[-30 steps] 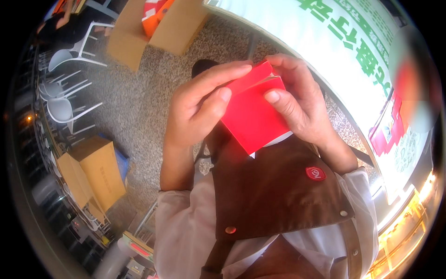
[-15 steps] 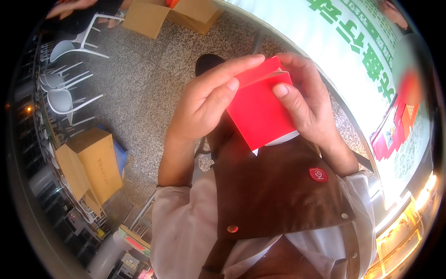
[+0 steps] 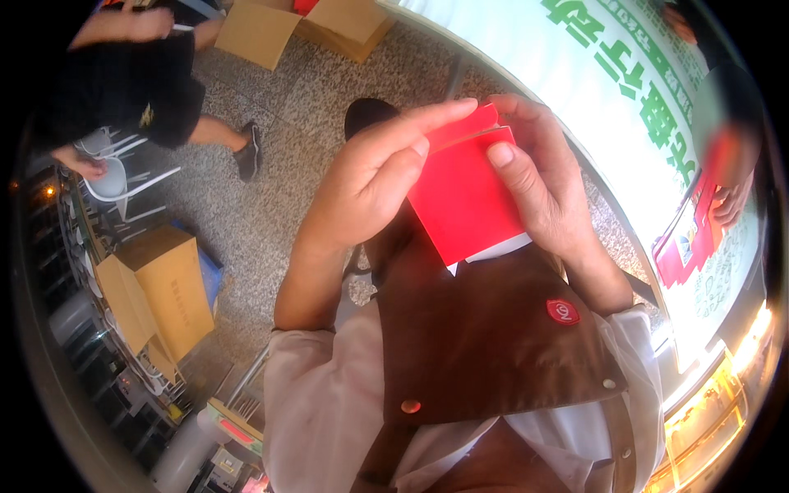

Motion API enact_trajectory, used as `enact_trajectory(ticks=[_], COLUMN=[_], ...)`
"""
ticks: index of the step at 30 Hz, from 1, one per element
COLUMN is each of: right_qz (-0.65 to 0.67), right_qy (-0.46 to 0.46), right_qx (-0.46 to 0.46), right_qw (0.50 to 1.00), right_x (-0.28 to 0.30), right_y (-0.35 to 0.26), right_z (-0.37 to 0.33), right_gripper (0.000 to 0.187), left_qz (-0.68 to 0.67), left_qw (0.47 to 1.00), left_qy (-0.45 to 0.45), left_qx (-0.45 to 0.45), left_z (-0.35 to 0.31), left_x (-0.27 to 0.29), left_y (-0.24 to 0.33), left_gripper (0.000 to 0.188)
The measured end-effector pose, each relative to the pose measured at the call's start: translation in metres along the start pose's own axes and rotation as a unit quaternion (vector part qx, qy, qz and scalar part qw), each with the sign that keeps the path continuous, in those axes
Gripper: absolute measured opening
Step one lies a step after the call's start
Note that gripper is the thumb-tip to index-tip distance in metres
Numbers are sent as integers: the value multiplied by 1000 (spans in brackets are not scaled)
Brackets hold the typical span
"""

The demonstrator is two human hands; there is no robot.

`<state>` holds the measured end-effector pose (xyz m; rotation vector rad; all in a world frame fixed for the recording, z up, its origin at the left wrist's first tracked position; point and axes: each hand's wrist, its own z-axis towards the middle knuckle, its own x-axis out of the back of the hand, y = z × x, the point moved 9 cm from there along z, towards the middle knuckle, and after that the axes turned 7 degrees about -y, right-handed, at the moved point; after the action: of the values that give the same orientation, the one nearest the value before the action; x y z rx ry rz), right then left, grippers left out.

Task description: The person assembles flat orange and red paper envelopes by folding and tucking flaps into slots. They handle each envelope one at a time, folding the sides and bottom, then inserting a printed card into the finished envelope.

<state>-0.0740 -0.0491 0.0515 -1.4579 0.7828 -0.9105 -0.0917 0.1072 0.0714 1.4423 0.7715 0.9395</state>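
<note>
Above my brown apron I hold a red cardboard box (image 3: 467, 201) between both hands, its flap end facing away from me. My left hand (image 3: 362, 185) grips the left side, thumb against the box and straight fingers along the narrow red flap (image 3: 464, 127). My right hand (image 3: 542, 177) is closed on the right side, its thumb on the smooth red face and its fingers behind the far corner. The flap stands slightly apart from the box edge. White paper or lining shows at the near end. The box's underside is hidden.
A table with a white, green-printed cover (image 3: 542, 57) curves along the right, with red and orange packets (image 3: 699, 226) beside another person's hand (image 3: 727, 204). Cartons (image 3: 177, 296) (image 3: 259, 33) stand on the speckled floor. A person in black (image 3: 136, 90) is by the grey chairs (image 3: 107, 179).
At the upper left, the person in black has come further into view, in front of the chairs. A hand appears by the packets at right. My grip looks nearly the same.
</note>
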Motion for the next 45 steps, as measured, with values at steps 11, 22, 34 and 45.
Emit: enact_trajectory(ticks=[11,22,34,45], right_qz=[-16,95,140,87], right_qy=[-5,27,55,50], right_qx=[24,-19,-17,20], right_qw=[1000,995,988,995], right_x=[2,3,8,9], right_y=[-10,8,10,5], right_z=[7,6,6,3], right_gripper=[30,21,18,16], left_qz=[22,-2,-89,-182], left_qw=[999,996,969,957], left_qy=[-24,76,221,227], left_qx=[11,-51,-58,1], left_z=[1,-6,-29,-23], left_x=[-8,-11,-19,-18], left_y=[-3,-4,-26,-30], left_gripper=[43,50,34,32])
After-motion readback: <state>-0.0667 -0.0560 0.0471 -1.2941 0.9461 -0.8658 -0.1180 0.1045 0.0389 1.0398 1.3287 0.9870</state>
